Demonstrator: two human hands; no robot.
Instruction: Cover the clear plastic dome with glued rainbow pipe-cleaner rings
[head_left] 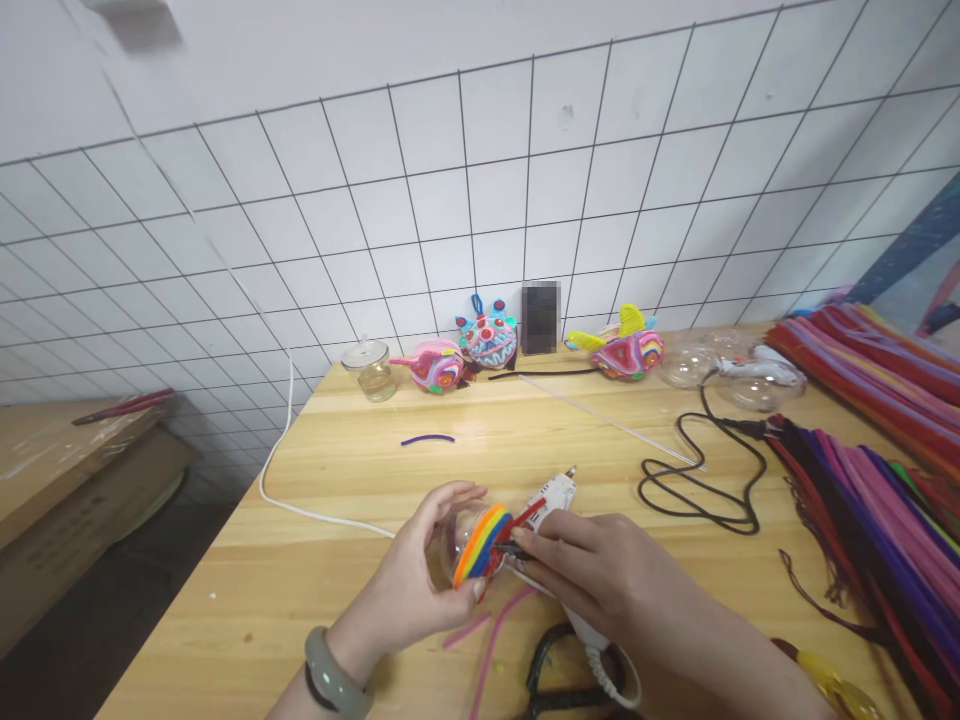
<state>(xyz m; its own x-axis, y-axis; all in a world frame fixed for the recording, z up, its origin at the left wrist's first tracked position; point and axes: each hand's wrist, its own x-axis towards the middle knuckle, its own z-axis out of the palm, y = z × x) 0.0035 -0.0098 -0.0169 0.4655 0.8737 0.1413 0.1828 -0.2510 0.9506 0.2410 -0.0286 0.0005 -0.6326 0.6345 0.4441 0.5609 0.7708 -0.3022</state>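
Observation:
My left hand (409,570), with a bangle at the wrist, is wrapped round a clear plastic ball (452,535). Orange, yellow, blue and red fuzzy pipe-cleaner strips (480,545) curve across the ball's right side. My right hand (600,570) is closed on dark tweezers (512,550), whose tips touch the red part of the strips. A red pipe-cleaner end (531,513) sticks out up and right from the ball. Beneath my right hand lies a white glue gun (555,495), nozzle pointing away. Black-handled scissors (544,665) and pink pipe cleaners (499,640) lie nearer me, partly hidden.
Finished fuzzy fish (437,366) (628,352) and a blue monster-faced ornament (489,338) stand by the wall, beside a lidded glass cup (375,375). Clear balls (686,362), a black cable (694,510) and pipe-cleaner bundles (862,520) occupy the right. A purple piece (427,438) lies mid-table.

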